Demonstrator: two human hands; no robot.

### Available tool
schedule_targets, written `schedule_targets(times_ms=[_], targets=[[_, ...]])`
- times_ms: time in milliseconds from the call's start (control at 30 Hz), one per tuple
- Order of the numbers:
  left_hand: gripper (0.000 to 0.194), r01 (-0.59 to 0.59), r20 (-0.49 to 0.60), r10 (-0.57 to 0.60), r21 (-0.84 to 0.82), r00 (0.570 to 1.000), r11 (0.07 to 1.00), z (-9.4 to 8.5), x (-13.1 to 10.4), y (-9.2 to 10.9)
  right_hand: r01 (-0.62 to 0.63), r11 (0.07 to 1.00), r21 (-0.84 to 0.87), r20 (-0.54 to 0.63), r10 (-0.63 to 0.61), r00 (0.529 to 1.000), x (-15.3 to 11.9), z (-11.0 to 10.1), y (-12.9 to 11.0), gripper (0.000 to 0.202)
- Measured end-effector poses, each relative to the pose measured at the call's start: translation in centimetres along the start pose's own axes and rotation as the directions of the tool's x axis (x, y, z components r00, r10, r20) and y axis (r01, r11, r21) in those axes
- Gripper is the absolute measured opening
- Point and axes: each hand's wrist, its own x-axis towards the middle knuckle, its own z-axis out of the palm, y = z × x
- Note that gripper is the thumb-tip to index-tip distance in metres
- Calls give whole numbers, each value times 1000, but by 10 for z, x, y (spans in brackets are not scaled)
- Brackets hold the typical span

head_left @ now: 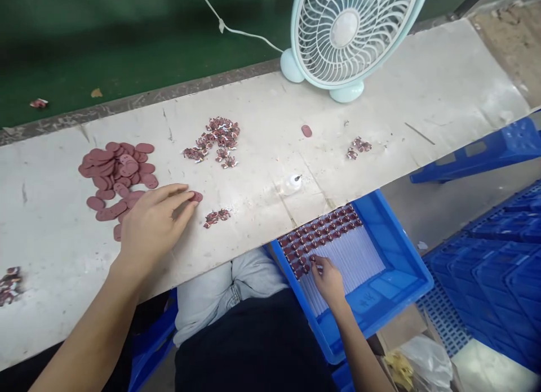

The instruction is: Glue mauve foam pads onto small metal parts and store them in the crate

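Observation:
My left hand [154, 220] is over the table, its thumb and fingertips closed on a reddish-brown oval disc [197, 196]. Just left of it lies a loose pile of the same discs [114, 166]. A few small brown-and-white figure pieces [217, 217] lie right of that hand. My right hand [327, 278] reaches into a blue crate [399, 285], its fingers pinching a small dark-red piece [313, 259] at the end of a row. Rows of similar assembled pieces [323, 228] cover the crate's far and left side, over a pale ribbed liner [355, 262].
A pale blue fan [344, 29] stands at the table's back. More figure pieces [220, 134] are heaped mid-table. A small white bottle with a dark tip [293, 182] sits near the front edge. Stacked blue crates [499, 285] and a blue stool [477, 150] are at right.

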Motion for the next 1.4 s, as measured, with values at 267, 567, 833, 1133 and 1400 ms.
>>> schedule_targets(times_ms=[267,567,833,1133,1400], targets=[[35,50,-76,-44,87,996,995,5,3,13,9,995,-96,18,-7,1000,-2,3,-7,28],[28,136,22,-136,33,990,990,-6,12,18,35,999,28,8,-35,999,-5,-14,-29,27],[20,325,37,-388,-622,921,712,-20,-7,2,-48,945,323,-92,81,992,-8,-45,-60,27],[28,446,498,-125,-844,858,-296,-16,-68,28,-44,426,904,89,-86,992,33,-82,-210,50],[28,427,506,-11,-739,862,-520,-11,-84,45,-665,-474,577,418,-529,739,86,-72,-279,40]])
